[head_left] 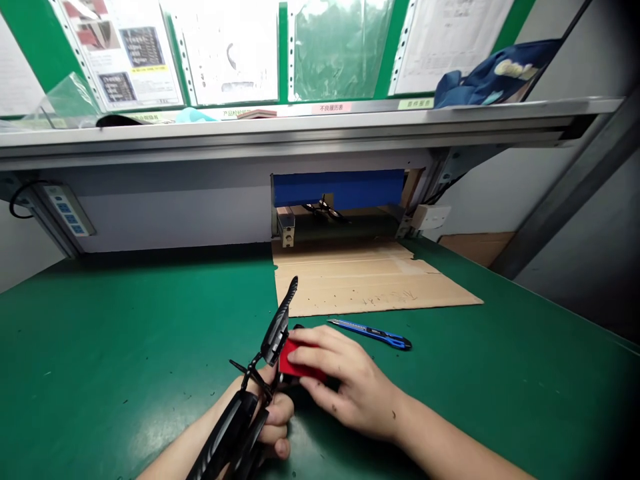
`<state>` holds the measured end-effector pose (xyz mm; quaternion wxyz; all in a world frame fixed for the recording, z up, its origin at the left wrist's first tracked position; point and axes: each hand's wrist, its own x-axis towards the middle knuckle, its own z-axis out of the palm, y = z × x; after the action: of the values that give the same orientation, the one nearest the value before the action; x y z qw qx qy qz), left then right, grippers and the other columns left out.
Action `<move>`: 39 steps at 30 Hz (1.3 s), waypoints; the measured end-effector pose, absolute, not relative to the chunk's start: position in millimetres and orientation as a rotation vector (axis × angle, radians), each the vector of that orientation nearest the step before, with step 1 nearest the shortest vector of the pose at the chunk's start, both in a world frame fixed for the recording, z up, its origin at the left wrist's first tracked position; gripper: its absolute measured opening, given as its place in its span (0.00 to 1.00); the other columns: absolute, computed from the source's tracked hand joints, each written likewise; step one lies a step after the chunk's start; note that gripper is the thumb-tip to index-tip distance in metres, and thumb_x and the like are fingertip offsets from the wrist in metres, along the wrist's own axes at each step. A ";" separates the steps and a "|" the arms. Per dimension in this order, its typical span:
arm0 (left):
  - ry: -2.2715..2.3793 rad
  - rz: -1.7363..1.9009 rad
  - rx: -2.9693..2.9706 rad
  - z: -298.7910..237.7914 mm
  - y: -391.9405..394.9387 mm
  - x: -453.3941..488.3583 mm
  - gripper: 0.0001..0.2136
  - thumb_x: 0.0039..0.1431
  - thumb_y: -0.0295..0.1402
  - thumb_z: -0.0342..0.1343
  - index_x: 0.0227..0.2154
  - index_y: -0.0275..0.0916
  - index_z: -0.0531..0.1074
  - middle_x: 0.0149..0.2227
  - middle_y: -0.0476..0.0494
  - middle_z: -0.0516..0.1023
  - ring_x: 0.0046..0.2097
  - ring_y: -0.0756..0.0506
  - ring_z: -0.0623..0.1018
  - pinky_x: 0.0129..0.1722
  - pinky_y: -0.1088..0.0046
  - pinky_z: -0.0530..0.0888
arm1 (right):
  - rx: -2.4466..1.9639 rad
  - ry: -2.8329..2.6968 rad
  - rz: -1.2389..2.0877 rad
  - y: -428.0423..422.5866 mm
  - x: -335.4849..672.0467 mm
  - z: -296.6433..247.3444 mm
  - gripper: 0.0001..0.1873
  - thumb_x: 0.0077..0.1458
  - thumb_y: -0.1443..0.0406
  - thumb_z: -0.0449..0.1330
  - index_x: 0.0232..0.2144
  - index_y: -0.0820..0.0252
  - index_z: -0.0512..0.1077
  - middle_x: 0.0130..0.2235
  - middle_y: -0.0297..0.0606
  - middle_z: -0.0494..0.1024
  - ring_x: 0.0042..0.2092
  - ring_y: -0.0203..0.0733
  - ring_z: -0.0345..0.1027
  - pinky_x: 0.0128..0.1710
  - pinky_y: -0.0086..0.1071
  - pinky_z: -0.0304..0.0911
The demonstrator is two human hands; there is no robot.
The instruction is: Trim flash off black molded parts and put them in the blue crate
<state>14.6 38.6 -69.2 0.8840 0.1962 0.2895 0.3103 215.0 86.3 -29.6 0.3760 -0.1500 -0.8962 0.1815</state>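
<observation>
My left hand (277, 417) is closed around a black assembly (235, 427) with long curved panels in a ribbed, carbon-like pattern and thin crossing struts near its middle. It stands tilted, one panel pointing up and away, and hides part of the hand. In my right hand (350, 380) is a small red flat-faced piece (289, 360), its fingers closed over the top. The red piece is against or very near the black assembly; their contact is hidden. Just beyond my right hand a blue utility knife (373, 332) lies on the green table (125, 353).
A cardboard sheet (360, 283) lies before an opening with a blue flap (340, 189). Dark thin-framed things (325, 210) show inside. A metal-edged shelf (200, 143) crosses above, with a blue cloth bag (495, 77) at right. A power strip (70, 210) hangs at left.
</observation>
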 end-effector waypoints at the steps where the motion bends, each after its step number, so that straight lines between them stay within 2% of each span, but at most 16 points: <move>1: 0.599 0.656 0.412 -68.9 38.4 15.0 0.26 0.64 0.51 0.42 0.20 0.36 0.68 0.11 0.58 0.54 0.13 0.56 0.46 0.25 0.74 0.68 | -0.391 -2.286 0.465 87.0 215.1 -29.4 0.18 0.59 0.71 0.55 0.51 0.56 0.68 0.54 0.42 0.67 0.50 0.44 0.63 0.50 0.41 0.62; 3: 0.591 0.660 0.421 -68.4 38.3 15.8 0.26 0.64 0.51 0.41 0.23 0.36 0.71 0.12 0.58 0.54 0.13 0.56 0.45 0.24 0.75 0.67 | -0.406 -2.276 0.473 87.4 215.3 -28.5 0.18 0.60 0.72 0.55 0.52 0.56 0.68 0.54 0.42 0.67 0.51 0.44 0.63 0.51 0.40 0.62; 6: 0.572 0.623 0.442 -69.1 39.0 16.0 0.31 0.63 0.53 0.38 0.12 0.37 0.64 0.09 0.58 0.48 0.12 0.56 0.46 0.23 0.75 0.66 | -0.395 -2.273 0.499 86.5 216.3 -26.6 0.17 0.61 0.71 0.55 0.51 0.57 0.68 0.55 0.43 0.66 0.52 0.44 0.63 0.52 0.40 0.62; 8: 0.566 0.617 0.454 -70.2 39.5 15.4 0.32 0.63 0.54 0.38 0.09 0.38 0.58 0.09 0.57 0.47 0.12 0.57 0.46 0.23 0.75 0.65 | -0.399 -2.264 0.502 85.7 216.9 -25.8 0.16 0.61 0.70 0.55 0.51 0.57 0.68 0.54 0.44 0.67 0.53 0.44 0.63 0.52 0.40 0.62; 17: 0.562 0.637 0.476 -76.7 41.5 13.2 0.29 0.62 0.52 0.44 0.11 0.37 0.60 0.10 0.58 0.50 0.12 0.57 0.48 0.24 0.74 0.64 | -0.435 -2.268 0.526 83.5 216.7 -26.3 0.14 0.61 0.69 0.56 0.49 0.56 0.70 0.53 0.43 0.68 0.52 0.44 0.64 0.52 0.38 0.64; 22: 0.517 0.676 0.506 -81.2 44.2 11.8 0.23 0.61 0.49 0.49 0.19 0.37 0.69 0.12 0.57 0.54 0.12 0.56 0.49 0.25 0.72 0.65 | -0.383 -2.258 0.622 82.3 218.3 -24.8 0.16 0.60 0.69 0.56 0.50 0.56 0.69 0.54 0.42 0.67 0.52 0.43 0.63 0.53 0.37 0.62; 25: 0.490 0.720 0.542 -78.7 44.2 11.4 0.16 0.60 0.46 0.52 0.34 0.39 0.75 0.13 0.58 0.57 0.13 0.56 0.49 0.24 0.73 0.64 | -0.461 -2.125 0.723 85.5 221.6 -26.3 0.15 0.63 0.66 0.53 0.52 0.57 0.68 0.52 0.42 0.68 0.53 0.44 0.62 0.54 0.38 0.61; 28: 0.477 0.758 0.568 -75.0 43.4 11.7 0.19 0.60 0.47 0.51 0.46 0.40 0.72 0.13 0.59 0.57 0.13 0.56 0.48 0.23 0.73 0.64 | -0.516 -1.977 0.872 85.8 222.2 -27.7 0.14 0.66 0.63 0.50 0.52 0.56 0.68 0.51 0.41 0.69 0.53 0.45 0.63 0.54 0.37 0.61; 32: 0.467 0.767 0.580 -73.9 42.8 11.5 0.20 0.62 0.48 0.49 0.48 0.40 0.72 0.13 0.59 0.57 0.13 0.55 0.47 0.23 0.73 0.64 | -0.485 -1.873 1.087 79.4 215.7 -27.6 0.15 0.68 0.60 0.49 0.52 0.56 0.67 0.50 0.40 0.71 0.52 0.44 0.65 0.53 0.36 0.63; 36: 0.474 0.765 0.570 -75.8 42.5 12.1 0.21 0.63 0.50 0.45 0.47 0.41 0.72 0.13 0.59 0.55 0.13 0.55 0.47 0.23 0.74 0.63 | -0.443 -1.903 1.147 76.3 211.6 -25.0 0.15 0.68 0.59 0.49 0.51 0.57 0.68 0.49 0.41 0.70 0.52 0.45 0.64 0.52 0.36 0.63; 39: 0.474 0.767 0.572 -75.7 41.6 13.9 0.20 0.62 0.49 0.48 0.45 0.40 0.73 0.12 0.60 0.54 0.13 0.56 0.47 0.22 0.74 0.63 | -0.419 -1.914 1.213 80.4 216.0 -22.8 0.14 0.67 0.59 0.50 0.48 0.58 0.70 0.47 0.41 0.72 0.49 0.44 0.66 0.50 0.34 0.64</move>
<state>13.9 41.6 -75.7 0.8608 0.2727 0.2258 0.3657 216.0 80.4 -22.8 0.4066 -0.1663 -0.7588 0.4808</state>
